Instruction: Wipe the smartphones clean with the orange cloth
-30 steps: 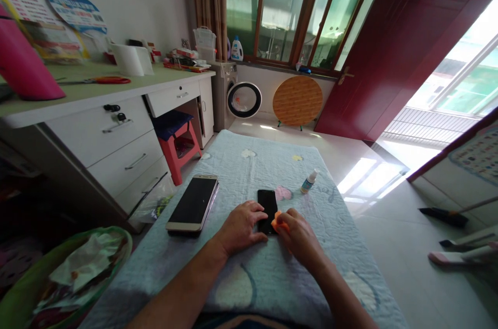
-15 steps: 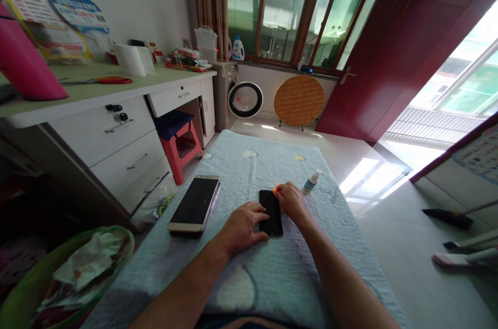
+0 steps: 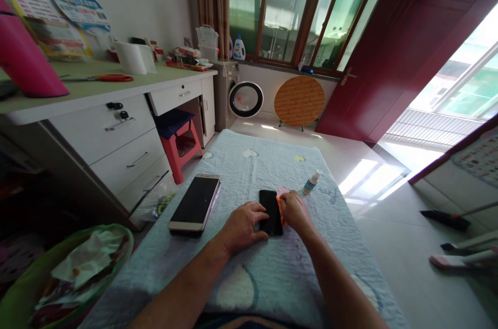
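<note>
A small black phone point(image 3: 270, 203) lies face up on the pale blue cloth-covered table point(image 3: 249, 173). My left hand point(image 3: 241, 225) rests on the phone's left side, fingers curled over its edge, pinning it down. My right hand point(image 3: 293, 210) is closed on a small orange cloth point(image 3: 279, 201) pressed against the phone's right edge. A pink cloth peeks out just beyond my right hand. A larger gold phone point(image 3: 194, 202) lies to the left, screen dark. A small spray bottle point(image 3: 311, 182) stands to the right of the black phone.
A white desk with drawers point(image 3: 116, 132) runs along the left, red scissors point(image 3: 111, 78) on top and a red stool point(image 3: 177, 147) beneath. A green basket of crumpled paper point(image 3: 66, 272) sits at the lower left. Washing machine, round wooden tabletop and red door stand beyond.
My right hand carried the orange cloth from the phone's near end up to its far end, then came partway back down along its right edge. My left hand stayed put.
</note>
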{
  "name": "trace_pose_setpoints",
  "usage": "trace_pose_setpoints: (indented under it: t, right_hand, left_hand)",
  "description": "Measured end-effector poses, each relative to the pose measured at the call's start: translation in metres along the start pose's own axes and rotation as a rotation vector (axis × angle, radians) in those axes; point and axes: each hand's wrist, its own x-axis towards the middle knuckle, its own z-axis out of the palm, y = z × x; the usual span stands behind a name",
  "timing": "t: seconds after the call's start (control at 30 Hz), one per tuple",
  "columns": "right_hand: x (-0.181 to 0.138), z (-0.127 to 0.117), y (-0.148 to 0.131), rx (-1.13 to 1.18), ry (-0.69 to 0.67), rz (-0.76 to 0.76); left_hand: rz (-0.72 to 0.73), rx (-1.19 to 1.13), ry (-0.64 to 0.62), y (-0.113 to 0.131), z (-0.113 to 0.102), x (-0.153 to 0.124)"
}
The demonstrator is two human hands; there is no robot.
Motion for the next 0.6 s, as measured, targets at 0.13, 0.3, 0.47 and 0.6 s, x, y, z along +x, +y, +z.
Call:
trace_pose_setpoints:
  t: [0.13,0.3,0.47,0.6]
  right_hand:
    - [-0.016,-0.001,0.004,0.023,-0.008,-0.007]
    - [-0.036,-0.004,0.005,0.082,-0.030,-0.015]
    - [-0.056,-0.007,0.004,0.127,-0.023,-0.022]
    - [-0.075,-0.010,0.003,0.164,-0.032,-0.019]
  left_hand:
    - [0.002,-0.004,0.012,0.001,0.001,0.000]
    - [-0.009,0.001,0.037,0.001,0.002,-0.001]
    - [-0.015,0.020,0.041,0.003,0.001,-0.002]
    - [-0.020,0.035,0.039,0.004,0.001,-0.002]
